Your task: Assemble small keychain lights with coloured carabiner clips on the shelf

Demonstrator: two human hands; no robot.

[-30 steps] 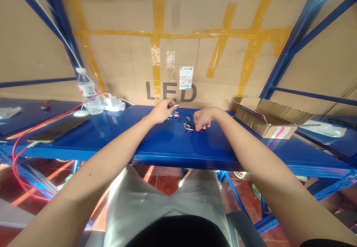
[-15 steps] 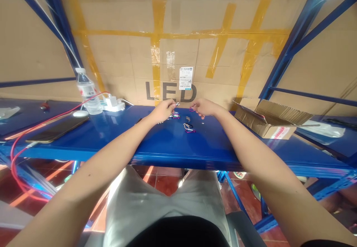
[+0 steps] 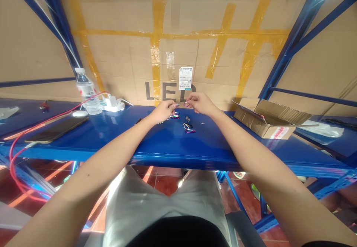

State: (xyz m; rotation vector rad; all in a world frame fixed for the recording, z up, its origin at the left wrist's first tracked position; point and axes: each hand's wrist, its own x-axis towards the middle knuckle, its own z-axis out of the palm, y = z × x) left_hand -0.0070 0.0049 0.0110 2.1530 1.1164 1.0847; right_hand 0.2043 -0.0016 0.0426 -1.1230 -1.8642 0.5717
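My left hand [image 3: 166,110] pinches a small silver metal piece [image 3: 177,104], its exact kind too small to make out. Just to the right, my right hand [image 3: 199,103] grips a purple carabiner [image 3: 186,104] between thumb and fingertips. A narrow gap separates the two held pieces. On the blue table below lie a black carabiner [image 3: 188,125] and a purple-and-silver carabiner [image 3: 190,131]. Behind them is a little heap of small metal parts [image 3: 187,119]. Several coloured carabiners [image 3: 175,116] are bunched near my left fingers, partly covered by the hand.
A water bottle [image 3: 88,93], a white power strip [image 3: 113,106] and a phone [image 3: 57,129] with a red cable stand to the left. An opened cardboard box [image 3: 272,122] sits at the right. A large cardboard sheet [image 3: 119,61] rises behind the blue table [image 3: 178,148].
My right hand has moved left and slightly up, carrying the purple carabiner close to the silver piece. My left hand has stayed nearly still.
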